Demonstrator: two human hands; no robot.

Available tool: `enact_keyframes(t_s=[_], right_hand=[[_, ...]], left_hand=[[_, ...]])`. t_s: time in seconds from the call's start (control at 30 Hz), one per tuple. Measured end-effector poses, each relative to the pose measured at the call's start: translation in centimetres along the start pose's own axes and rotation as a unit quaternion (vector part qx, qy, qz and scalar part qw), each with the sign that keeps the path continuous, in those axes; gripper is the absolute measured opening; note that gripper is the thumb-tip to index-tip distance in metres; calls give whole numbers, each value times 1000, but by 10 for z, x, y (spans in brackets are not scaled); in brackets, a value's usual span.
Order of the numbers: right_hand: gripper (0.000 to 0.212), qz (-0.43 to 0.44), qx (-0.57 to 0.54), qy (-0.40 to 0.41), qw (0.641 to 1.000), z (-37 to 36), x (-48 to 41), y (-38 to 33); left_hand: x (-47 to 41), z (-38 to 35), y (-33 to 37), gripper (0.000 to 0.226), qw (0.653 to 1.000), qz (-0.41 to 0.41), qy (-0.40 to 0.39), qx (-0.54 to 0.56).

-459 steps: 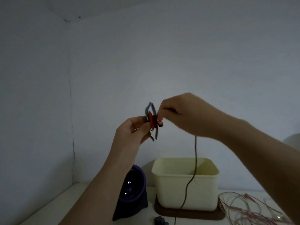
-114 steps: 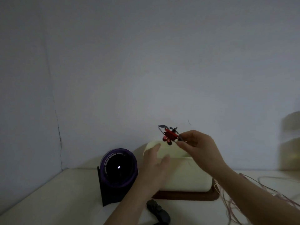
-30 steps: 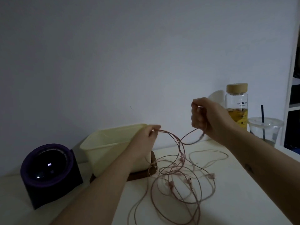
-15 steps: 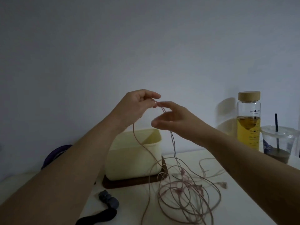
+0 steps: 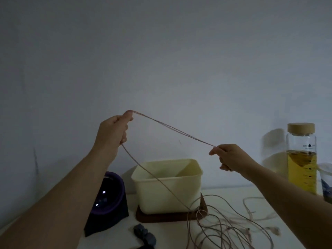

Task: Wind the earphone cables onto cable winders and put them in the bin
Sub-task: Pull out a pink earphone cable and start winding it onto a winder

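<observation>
We hold both hands up in front of the wall with a pink earphone cable stretched taut between them. Our left hand is the higher one; its grip is narrow, thumb and forefinger pinching the cable at the top of the span. Our right hand sits lower and to the right, its grip likewise closed on the cable's other end, fingers curled around it. From under the left hand one strand slants down across the front of the cream bin to a loose tangle of cable lying on the worktop, just right of the bin. The bin stands on a dark wooden board. A purple round device stands to its left, a dark grey lumpy object lies in front, and a glass bottle with a wooden lid and yellow liquid stands at the far right.
</observation>
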State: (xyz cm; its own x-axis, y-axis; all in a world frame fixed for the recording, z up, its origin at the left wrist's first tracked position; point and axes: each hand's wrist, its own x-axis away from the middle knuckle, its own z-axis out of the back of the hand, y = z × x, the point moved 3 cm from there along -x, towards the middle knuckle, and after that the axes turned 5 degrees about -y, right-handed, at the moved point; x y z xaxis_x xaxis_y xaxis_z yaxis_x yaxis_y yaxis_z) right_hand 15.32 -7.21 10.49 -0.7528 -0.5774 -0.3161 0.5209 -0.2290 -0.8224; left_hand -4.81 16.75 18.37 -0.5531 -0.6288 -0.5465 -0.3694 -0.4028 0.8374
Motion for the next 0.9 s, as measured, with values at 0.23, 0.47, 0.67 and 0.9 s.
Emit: enact_keyframes(t_s=[0.23, 0.47, 0.67, 0.9], right_hand=[[37, -71, -61, -220, 971, -38, 22, -6], [53, 26, 224, -318, 921, -133, 43, -9], [25, -4, 195, -217, 956, -135, 12, -19], [25, -31, 141, -20, 989, -41, -26, -32]], left_hand=[[8, 13, -2, 49, 991, 99, -31, 83], [21, 22, 38, 47, 987, -103, 53, -109], [41, 50, 66, 53, 936, -241, 127, -221], [49, 90, 48, 37, 863, -270, 178, -388]])
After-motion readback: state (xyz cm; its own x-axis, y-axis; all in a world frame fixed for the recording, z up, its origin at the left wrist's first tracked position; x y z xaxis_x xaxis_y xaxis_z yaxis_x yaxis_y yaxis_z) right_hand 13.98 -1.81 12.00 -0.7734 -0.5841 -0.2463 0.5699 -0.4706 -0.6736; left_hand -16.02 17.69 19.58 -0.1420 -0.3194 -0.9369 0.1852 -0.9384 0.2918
